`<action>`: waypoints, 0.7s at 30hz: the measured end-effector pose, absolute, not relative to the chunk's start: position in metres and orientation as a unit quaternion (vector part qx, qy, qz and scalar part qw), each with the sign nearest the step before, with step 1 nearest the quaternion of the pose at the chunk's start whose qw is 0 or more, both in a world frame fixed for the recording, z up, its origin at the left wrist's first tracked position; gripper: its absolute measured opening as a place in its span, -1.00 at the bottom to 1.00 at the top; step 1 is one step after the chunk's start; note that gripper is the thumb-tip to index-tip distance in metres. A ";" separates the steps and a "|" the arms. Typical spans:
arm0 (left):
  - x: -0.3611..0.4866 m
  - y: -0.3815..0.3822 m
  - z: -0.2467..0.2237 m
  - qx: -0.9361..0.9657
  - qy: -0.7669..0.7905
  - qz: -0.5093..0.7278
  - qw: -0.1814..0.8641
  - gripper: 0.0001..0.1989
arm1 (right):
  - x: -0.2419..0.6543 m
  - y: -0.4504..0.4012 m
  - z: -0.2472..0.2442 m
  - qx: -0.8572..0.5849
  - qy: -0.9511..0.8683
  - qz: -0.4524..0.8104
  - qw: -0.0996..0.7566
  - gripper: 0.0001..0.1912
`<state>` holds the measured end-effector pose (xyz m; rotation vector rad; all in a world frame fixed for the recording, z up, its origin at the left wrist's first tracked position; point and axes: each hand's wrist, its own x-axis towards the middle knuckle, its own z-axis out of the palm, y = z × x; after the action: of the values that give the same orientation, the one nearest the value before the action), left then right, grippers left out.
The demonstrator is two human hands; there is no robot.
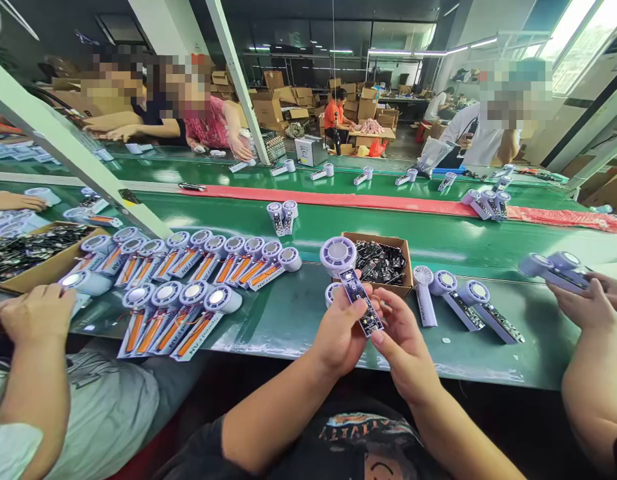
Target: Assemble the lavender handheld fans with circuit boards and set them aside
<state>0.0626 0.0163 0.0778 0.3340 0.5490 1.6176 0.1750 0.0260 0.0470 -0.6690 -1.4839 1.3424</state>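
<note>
Between my two hands is a lavender handheld fan [338,257], its round head tilted up and away from me. A dark circuit board [361,300] lies along its open handle. My left hand [341,330] wraps around the handle, with the thumb on the board. My right hand [401,340] pinches the handle's lower end between thumb and fingers. Just behind the fan, a cardboard box [409,270] holds a heap of dark circuit boards. Another fan head [331,293] is partly hidden behind my left hand.
Rows of fans with orange strips [191,320] lie to the left. Several fans [461,307] rest at right, near a co-worker's hands [586,303]. Another person's hand [38,313] is at far left. A red strip [338,198] runs along the green conveyor [228,217]. A slanted post [83,157] stands left.
</note>
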 end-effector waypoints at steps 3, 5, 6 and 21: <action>0.068 0.013 0.073 0.218 0.291 0.720 0.591 -0.37 | 0.176 0.022 0.038 -0.244 -0.538 0.662 0.462 -0.41; 0.069 0.007 0.065 0.259 0.323 0.722 0.554 -0.42 | 0.181 0.019 0.035 -0.229 -0.554 0.659 0.455 -0.41; 0.068 0.004 0.059 0.278 0.338 0.721 0.538 -0.43 | 0.184 0.018 0.034 -0.224 -0.587 0.633 0.453 -0.39; 0.035 0.035 -0.006 0.653 0.490 0.387 0.430 -0.48 | 0.362 0.065 0.003 -0.575 -0.633 0.089 0.510 -0.60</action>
<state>0.0347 0.0352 -0.0060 1.6285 1.2217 0.9660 0.3618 0.0649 0.0034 -1.3843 -1.5245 0.2145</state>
